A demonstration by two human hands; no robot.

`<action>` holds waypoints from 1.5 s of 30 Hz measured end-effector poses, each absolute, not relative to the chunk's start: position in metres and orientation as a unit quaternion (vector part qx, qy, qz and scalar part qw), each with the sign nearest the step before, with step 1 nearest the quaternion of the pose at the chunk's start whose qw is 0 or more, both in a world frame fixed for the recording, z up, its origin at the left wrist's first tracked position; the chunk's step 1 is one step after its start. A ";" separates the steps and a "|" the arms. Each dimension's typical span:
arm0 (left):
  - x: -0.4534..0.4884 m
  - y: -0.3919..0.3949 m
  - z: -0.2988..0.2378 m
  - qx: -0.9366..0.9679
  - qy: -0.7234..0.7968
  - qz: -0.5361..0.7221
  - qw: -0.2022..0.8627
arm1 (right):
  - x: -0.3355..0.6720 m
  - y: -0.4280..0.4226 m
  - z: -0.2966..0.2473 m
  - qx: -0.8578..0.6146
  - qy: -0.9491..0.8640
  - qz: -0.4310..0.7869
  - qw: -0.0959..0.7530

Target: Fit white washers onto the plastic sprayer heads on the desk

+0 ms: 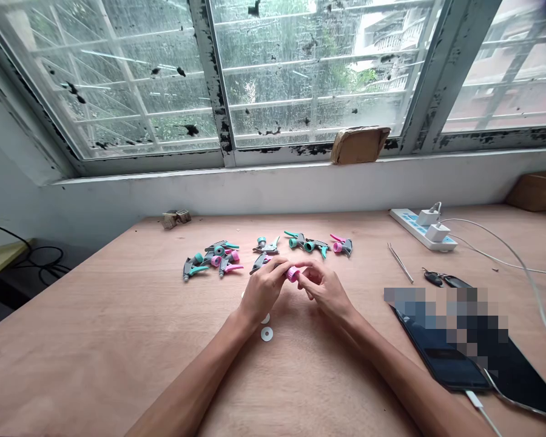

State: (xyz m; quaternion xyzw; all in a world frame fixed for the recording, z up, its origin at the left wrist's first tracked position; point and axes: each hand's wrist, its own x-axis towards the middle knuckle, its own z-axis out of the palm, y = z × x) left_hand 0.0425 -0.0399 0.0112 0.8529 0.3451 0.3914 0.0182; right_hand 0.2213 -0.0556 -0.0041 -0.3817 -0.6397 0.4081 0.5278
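My left hand (264, 287) is closed around a spray trigger head, whose pink collar (293, 274) shows between both hands, its open end facing right. At that open end, my right hand (324, 287) has its fingers bent in a pinch touching the collar; whether a small piece sits between them is hidden. A grey and pink sprayer part (260, 261) shows just behind my left hand; I cannot tell whether it belongs to the held one. Below my left wrist lies a white washer (266, 334), with others partly covered by the hand.
Several grey spray heads with teal or pink parts (227, 264) lie beyond my hands, more (316, 246) to the right. Tweezers (400, 263), keys (433, 277), a phone (437, 352) and a power strip (423, 229) with cables occupy the right side. A window (318, 73) stands behind.
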 end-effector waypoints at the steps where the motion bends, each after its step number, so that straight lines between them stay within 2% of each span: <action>1: 0.042 -0.040 0.011 0.853 0.349 0.388 0.022 | 0.221 -0.056 -0.004 -0.382 -0.640 0.408 0.527; 8: 0.045 -0.039 0.008 0.836 0.366 0.405 0.062 | 0.219 -0.060 -0.001 -0.373 -0.681 0.378 0.504; 17: 0.046 -0.043 0.010 0.854 0.371 0.363 0.024 | 0.218 -0.056 -0.007 -0.385 -0.657 0.400 0.510; 22: 0.048 -0.043 0.007 0.840 0.432 0.328 0.036 | 0.217 -0.059 -0.007 -0.415 -0.654 0.394 0.495; 26: 0.047 -0.040 0.003 0.827 0.465 0.313 0.037 | 0.222 -0.056 -0.007 -0.469 -0.656 0.320 0.498; 29: 0.041 -0.033 0.003 0.817 0.484 0.312 0.014 | 0.234 -0.045 -0.013 -0.541 -0.657 0.197 0.487; 33: 0.023 -0.021 0.003 0.776 0.562 0.281 -0.053 | 0.250 -0.029 -0.032 -0.648 -0.663 0.050 0.371; 36: 0.010 -0.013 0.003 0.740 0.615 0.257 -0.092 | 0.256 -0.020 -0.045 -0.682 -0.674 0.036 0.282; 38: 0.004 -0.009 0.002 0.720 0.646 0.232 -0.102 | 0.258 -0.015 -0.051 -0.685 -0.682 0.030 0.253; 41: 0.000 -0.007 -0.001 0.717 0.661 0.206 -0.083 | 0.261 -0.006 -0.055 -0.691 -0.678 0.024 0.250; 45: 0.003 -0.010 -0.005 0.739 0.641 0.202 -0.044 | 0.266 0.000 -0.056 -0.679 -0.671 0.033 0.296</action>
